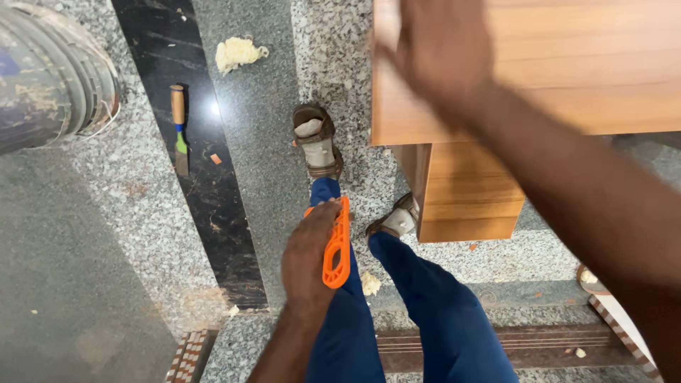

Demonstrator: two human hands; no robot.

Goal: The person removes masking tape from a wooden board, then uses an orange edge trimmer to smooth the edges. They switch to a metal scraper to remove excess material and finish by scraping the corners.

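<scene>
Gripping an orange plastic tool (336,245) in left hand (306,252), blurred right hand (440,53) spread on wooden panel (567,64)

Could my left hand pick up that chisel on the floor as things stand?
Probably not right away. The left hand is closed around an orange handle, and the chisel lies apart on the dark floor strip. Nothing blocks the way to it.

Bright, even daylight with motion blur up top

The right hand (443,53) is smeared by motion blur; the left hand (306,252) stays sharp. 1 small white glare spot sits on the polished black floor strip (213,108). Shadows are soft, and the drum (50,71) at the left edge bends with lens distortion.
</scene>
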